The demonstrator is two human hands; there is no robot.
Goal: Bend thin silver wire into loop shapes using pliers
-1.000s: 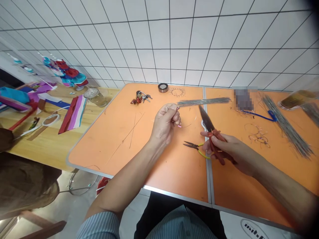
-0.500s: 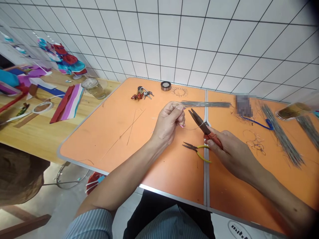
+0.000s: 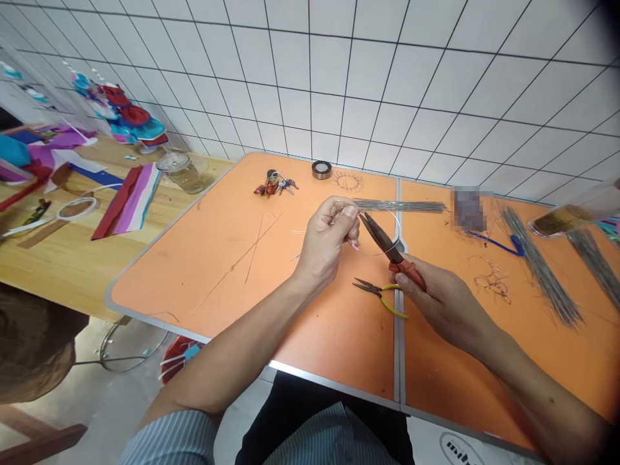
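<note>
My left hand (image 3: 327, 236) is closed in a pinch on a thin wire (image 3: 399, 227), which curves out to the right past the pliers. In my right hand (image 3: 433, 290) are red-handled pliers (image 3: 385, 242), their dark jaws pointing up and left, close to my left fingertips. Whether the jaws touch the wire I cannot tell. Under the pliers, on the orange table (image 3: 310, 342), lie small yellow-handled pliers (image 3: 380, 294) with their handles spread. A bundle of straight wires (image 3: 416, 206) lies behind my hands.
Keys (image 3: 276, 183), a roll of tape (image 3: 321, 170) and a wire ring (image 3: 347, 181) lie at the back. Bent wire pieces (image 3: 491, 281) and another wire bundle (image 3: 542, 268) are at the right. A glass jar (image 3: 181, 171) stands on the wooden table (image 3: 72, 271) at left.
The pliers have moved slightly left, nearer my left fingertips. The wire's loop, which hung low between my hands, now arcs up to the right of the pliers.
</note>
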